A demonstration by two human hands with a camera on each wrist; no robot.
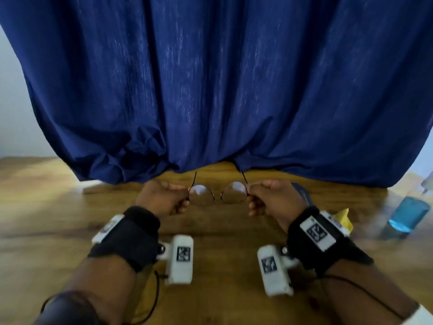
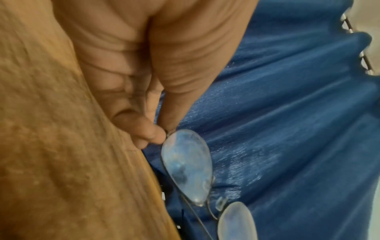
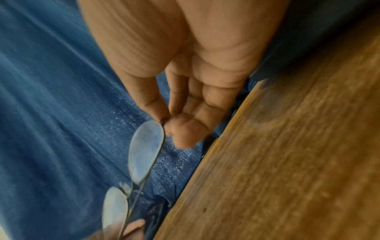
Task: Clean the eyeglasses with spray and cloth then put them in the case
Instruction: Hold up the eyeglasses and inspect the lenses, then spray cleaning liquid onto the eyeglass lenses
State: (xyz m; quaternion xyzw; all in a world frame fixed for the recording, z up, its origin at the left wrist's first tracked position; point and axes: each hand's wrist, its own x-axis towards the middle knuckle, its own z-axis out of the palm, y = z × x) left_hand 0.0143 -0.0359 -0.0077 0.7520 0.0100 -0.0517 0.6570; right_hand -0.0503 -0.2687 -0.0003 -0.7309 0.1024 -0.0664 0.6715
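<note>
1. Wooden table [image 1: 35,207] lay under the left hand [image 1: 161,198], which pinched one hinge.
2. Eyeglasses [image 1: 218,195] hung above the table between both hands.
3. Right hand [image 1: 274,198] pinched the other hinge; a spray bottle [image 1: 407,214] stood far right.

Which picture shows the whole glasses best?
The head view. There the glasses show whole: both round lenses and both arms, with the left hand and right hand pinching the two ends. Each wrist view shows them edge-on, blurred and cut off at the bottom.
</note>
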